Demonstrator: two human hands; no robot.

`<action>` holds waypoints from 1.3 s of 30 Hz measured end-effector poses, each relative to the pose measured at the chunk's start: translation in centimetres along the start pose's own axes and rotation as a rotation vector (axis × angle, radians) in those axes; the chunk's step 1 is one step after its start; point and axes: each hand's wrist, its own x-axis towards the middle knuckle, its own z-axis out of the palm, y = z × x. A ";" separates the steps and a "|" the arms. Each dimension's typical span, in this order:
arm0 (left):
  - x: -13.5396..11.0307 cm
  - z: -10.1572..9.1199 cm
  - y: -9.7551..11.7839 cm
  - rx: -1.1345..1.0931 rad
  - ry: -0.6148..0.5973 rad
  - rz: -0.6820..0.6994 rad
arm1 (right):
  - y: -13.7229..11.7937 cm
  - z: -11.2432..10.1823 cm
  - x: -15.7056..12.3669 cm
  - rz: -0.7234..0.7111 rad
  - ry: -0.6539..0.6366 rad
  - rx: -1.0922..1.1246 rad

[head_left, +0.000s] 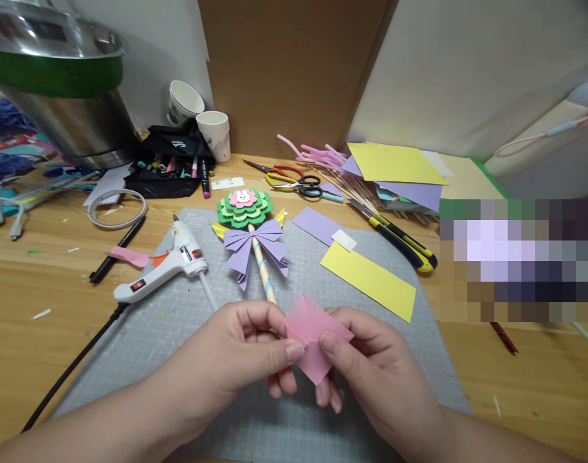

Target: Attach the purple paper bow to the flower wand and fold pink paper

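Both my hands pinch a small folded piece of pink paper (313, 334) low over the grey cutting mat (188, 334). My left hand (246, 350) grips its left side between thumb and fingers. On the right side, my right hand (371, 366) holds it the same way. Just beyond the paper lies a craft flower (244, 207) of green layers with a pink centre, a purple paper bow (255, 247) and a striped stick (264, 273). A white glue gun (166, 270) rests on the mat to the left.
A yellow strip (368, 280) and a purple strip (317, 225) lie on the mat's right. A yellow-black utility knife (400, 241), scissors (294, 180), stacked coloured sheets (395, 170), a marker case (173, 170), paper cups (217, 134) and a steel pot (57, 83) ring the wooden table (28, 360).
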 end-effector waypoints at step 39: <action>-0.3 1.5 0.4 0.355 0.238 0.082 | -0.9 0.3 0.0 -0.058 -0.070 -0.507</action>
